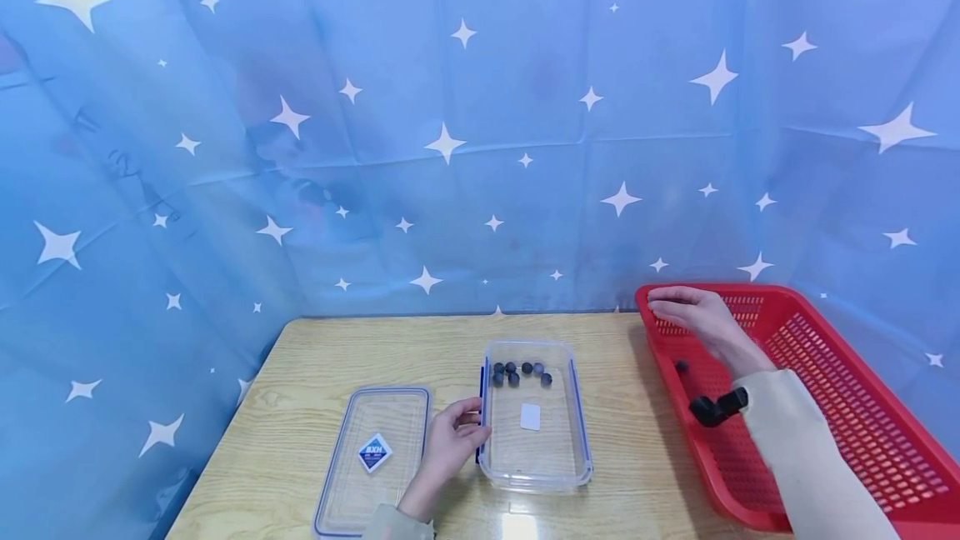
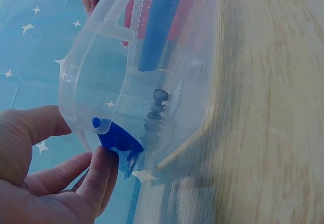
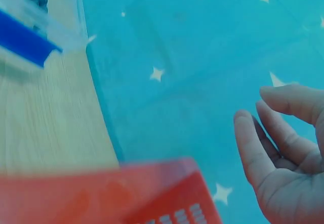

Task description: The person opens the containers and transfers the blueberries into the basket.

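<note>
A clear plastic container (image 1: 534, 461) with blue side latches stands on the table, and several blueberries (image 1: 513, 377) sit at its far end. My left hand (image 1: 452, 438) holds the container's left side. In the left wrist view, the thumb is at the rim and the fingertips touch the hanging blue latch (image 2: 120, 142). My right hand (image 1: 697, 319) is above the far left part of the red basket (image 1: 847, 373), fingers loosely bent. Nothing shows between its thumb and fingers (image 3: 248, 143) in the right wrist view. A single dark berry (image 1: 682, 366) lies in the basket.
A clear lid (image 1: 375, 415) with a blue edge and a blue-and-white label lies left of the container. Inside the container is a small white rectangle (image 1: 530, 417). Behind the wooden table (image 1: 247, 473) hangs a blue curtain (image 1: 480, 148) with white stars.
</note>
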A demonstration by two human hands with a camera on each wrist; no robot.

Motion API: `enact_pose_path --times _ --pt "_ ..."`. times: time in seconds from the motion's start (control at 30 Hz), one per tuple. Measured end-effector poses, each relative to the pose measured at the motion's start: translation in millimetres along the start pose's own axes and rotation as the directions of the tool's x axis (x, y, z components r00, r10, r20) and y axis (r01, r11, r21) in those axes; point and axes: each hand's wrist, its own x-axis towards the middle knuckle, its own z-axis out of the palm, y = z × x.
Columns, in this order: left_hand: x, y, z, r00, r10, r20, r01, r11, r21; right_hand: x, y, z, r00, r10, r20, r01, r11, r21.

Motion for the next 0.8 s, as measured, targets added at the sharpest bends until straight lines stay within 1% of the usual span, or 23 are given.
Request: enact_pose_path --times 0.13,0.3,0.4,0.6,0.7,0.8 --pt "2.2 -9.1 0.2 1.000 0.012 0.001 -0.012 1.000 -0.012 4.5 -8.2 14.4 1.000 0.002 0.008 -0.001 0.998 -0.064" --pt "2.4 -8.7 0.4 1.000 0.007 0.002 -0.007 1.000 -0.009 7.5 -19.6 33.7 0.999 -0.005 0.034 0.008 0.997 -0.079" --pt "0.2 -2.1 0.7 1.000 0.007 0.003 -0.007 1.000 -0.009 8.6 -26.1 45.7 0.998 -0.011 0.055 0.014 0.998 -0.060" --pt "-8.5 24.0 0.1 0.999 0.031 0.013 -0.031 0.999 -0.026 13.1 -31.6 68.9 0.995 -0.015 0.101 0.016 1.000 -0.004" --pt "-10.4 29.2 -0.3 0.999 0.030 0.014 -0.030 0.999 -0.030 15.2 -32.4 81.0 0.990 -0.021 0.142 0.014 0.999 0.046" --pt "-10.9 30.8 -0.5 0.999 0.029 0.015 -0.029 0.999 -0.026 16.3 -32.5 94.2 0.982 -0.031 0.184 0.013 0.995 0.100"
